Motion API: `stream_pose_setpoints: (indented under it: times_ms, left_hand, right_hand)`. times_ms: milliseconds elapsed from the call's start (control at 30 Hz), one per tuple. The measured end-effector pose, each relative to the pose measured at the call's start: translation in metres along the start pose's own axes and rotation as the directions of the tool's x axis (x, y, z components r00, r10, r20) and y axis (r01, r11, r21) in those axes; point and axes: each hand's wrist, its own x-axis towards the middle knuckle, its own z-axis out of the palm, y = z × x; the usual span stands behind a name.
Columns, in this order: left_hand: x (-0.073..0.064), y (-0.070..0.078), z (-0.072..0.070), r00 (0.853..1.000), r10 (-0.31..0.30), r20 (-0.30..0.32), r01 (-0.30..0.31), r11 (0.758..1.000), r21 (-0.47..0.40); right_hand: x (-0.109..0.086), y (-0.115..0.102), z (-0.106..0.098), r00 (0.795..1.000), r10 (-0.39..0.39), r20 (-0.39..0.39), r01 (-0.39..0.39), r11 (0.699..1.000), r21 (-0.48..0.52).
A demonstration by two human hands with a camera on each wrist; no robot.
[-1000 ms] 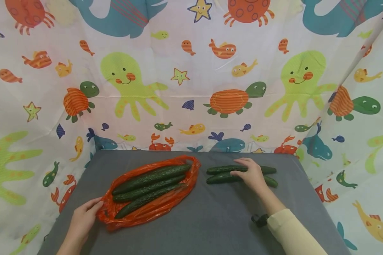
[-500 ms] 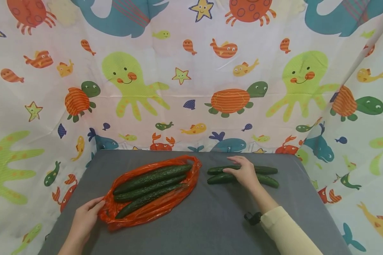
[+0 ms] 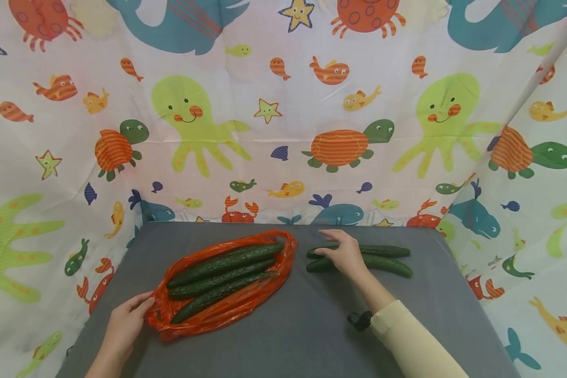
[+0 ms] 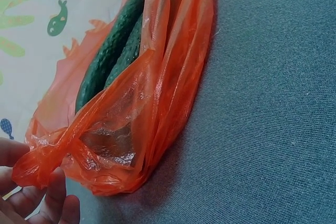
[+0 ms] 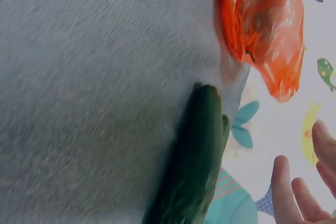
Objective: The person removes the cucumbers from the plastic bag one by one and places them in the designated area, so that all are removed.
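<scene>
An orange plastic bag [image 3: 245, 310] lies spread with its mouth up, several dark green cucumbers [image 3: 224, 262] side by side in it. At its near left end, my left hand [image 3: 125, 320] pinches a gathered corner of the plastic, seen closely in the left wrist view as a bunched corner [image 4: 39, 163] between thumb and fingers. Two more cucumbers lie to the right of the bag, a rear one [image 3: 387, 251] and a front one [image 3: 387, 265]. My right hand [image 3: 347, 254] hovers over their left ends, fingers spread and holding nothing; the right wrist view shows it apart from the front cucumber [image 5: 189, 166].
A grey cloth-covered table [image 3: 283, 336] carries everything. A sea-animal patterned curtain [image 3: 264, 79] closes off the back and both sides. A black strap [image 3: 359, 321] hangs at my right wrist beside the pale yellow sleeve [image 3: 413, 341].
My right hand has moved left above the two loose cucumbers, from near their middle to their left ends. The left hand, the bag and all cucumbers have stayed in place.
</scene>
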Motion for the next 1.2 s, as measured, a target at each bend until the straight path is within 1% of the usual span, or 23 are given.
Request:
stream_pose_setpoints:
  times_ms: [167,300,400,533,767,1000,1200]
  left_hand:
    - [0.002,0.001,0.000,1.000,0.002,0.001,-0.002,1.000,0.004]
    - [0.004,0.001,0.000,1.000,-0.003,-0.004,0.003,1.000,0.004]
    - [0.006,0.002,0.000,1.000,-0.003,-0.004,0.003,1.000,0.004]
    - [0.008,0.003,-0.002,1.000,0.007,-0.001,-0.007,1.000,0.006]
    - [0.013,0.004,-0.003,1.000,0.003,0.006,-0.003,1.000,0.004]
    - [0.015,0.003,-0.002,1.000,-0.009,0.007,0.009,1.000,-0.005]
    - [0.019,0.003,-0.001,1.000,-0.008,0.024,0.008,1.000,-0.009]
  right_hand:
    - [0.002,-0.011,0.012,1.000,-0.015,0.011,0.015,1.000,0.009]
    - [0.004,-0.020,0.021,0.999,-0.044,0.009,0.044,0.999,0.015]
    - [0.008,-0.027,0.029,0.997,-0.081,0.004,0.081,0.997,-0.002]
    - [0.012,-0.036,0.039,0.994,-0.107,0.013,0.107,0.994,-0.001]
    - [0.015,-0.053,0.055,0.992,-0.120,0.035,0.118,0.991,0.063]
    - [0.019,-0.070,0.072,0.989,-0.135,0.064,0.130,0.989,0.070]
    - [0.024,-0.081,0.087,0.988,-0.135,0.081,0.125,0.985,0.115]
